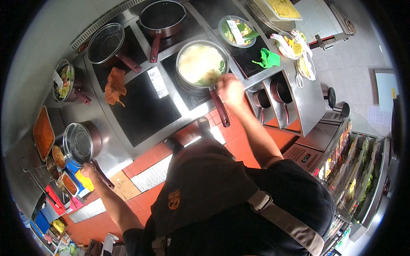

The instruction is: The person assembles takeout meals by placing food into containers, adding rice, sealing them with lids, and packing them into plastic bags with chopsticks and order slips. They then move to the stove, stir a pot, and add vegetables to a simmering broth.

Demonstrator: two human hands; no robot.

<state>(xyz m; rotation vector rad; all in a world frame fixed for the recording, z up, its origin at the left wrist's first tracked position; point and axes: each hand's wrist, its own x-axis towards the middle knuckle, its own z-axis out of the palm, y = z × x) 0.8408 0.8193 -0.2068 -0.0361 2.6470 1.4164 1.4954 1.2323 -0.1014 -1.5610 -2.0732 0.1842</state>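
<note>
My right hand (pixel 230 88), blurred and with fingers curled, is at the near right rim of a pot (pixel 202 64) full of pale, foaming liquid with green leaves at its edge. The pot's dark red handle (pixel 220 108) points towards me, beside that hand. Whether the hand holds anything is unclear. At the far left, my left hand (pixel 87 170) is beside the handle (pixel 103 175) of another pot (pixel 93 137), which has a wire mesh strainer (pixel 78 143) in it. A yellow cloth (pixel 84 180) lies against this hand; its grip is hidden.
Pots with strainers (pixel 105 43) stand on the steel cooktop's left side. An orange cloth (pixel 115 86) and a printed slip (pixel 158 82) lie by a black hob (pixel 144 112). A labelled bowl of vegetables (pixel 238 32) and a green cloth (pixel 268 58) are right. Sauce trays (pixel 44 134) stand far left.
</note>
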